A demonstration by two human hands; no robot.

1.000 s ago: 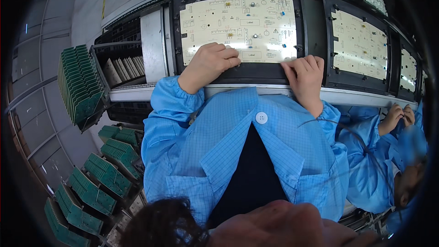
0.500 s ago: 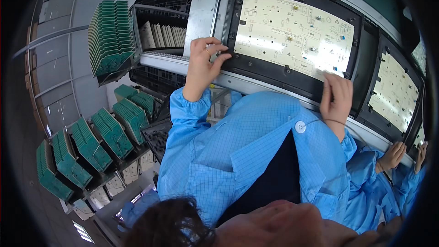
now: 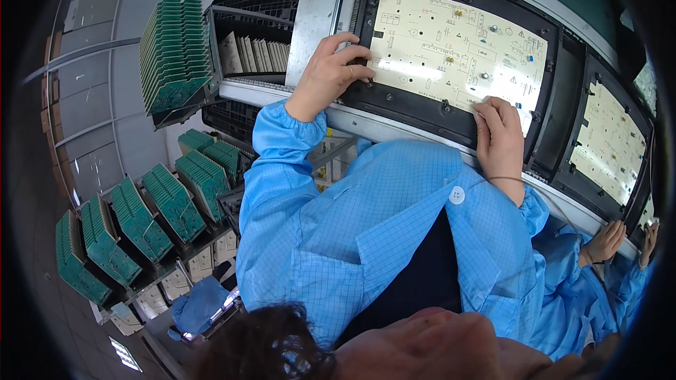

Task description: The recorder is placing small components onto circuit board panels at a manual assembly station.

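Note:
A cream printed circuit board (image 3: 422, 49) lies in a black frame (image 3: 401, 102) on the conveyor line in front of me. A few small parts stand on it, some yellow and some blue. My left hand (image 3: 329, 76) is at the left edge of the board, its bent fingers apart and their tips on the frame and board edge. Near the board's lower right edge, my right hand (image 3: 501, 137) has its fingers bent together with the thumb, tips at the board surface. Whether anything small sits between those fingertips is hidden.
A second framed board (image 3: 609, 144) lies farther right, with a co-worker's hand (image 3: 604, 241) beside it. At left, a rack of green boards (image 3: 172, 60) stands beside a black box of upright cream boards (image 3: 255, 55). More green board stacks (image 3: 169, 204) fill a lower-left shelf.
My left hand has moved right and up onto the board's left edge. My right hand has shifted left along the lower edge. The board and frame look nearly unmoved.

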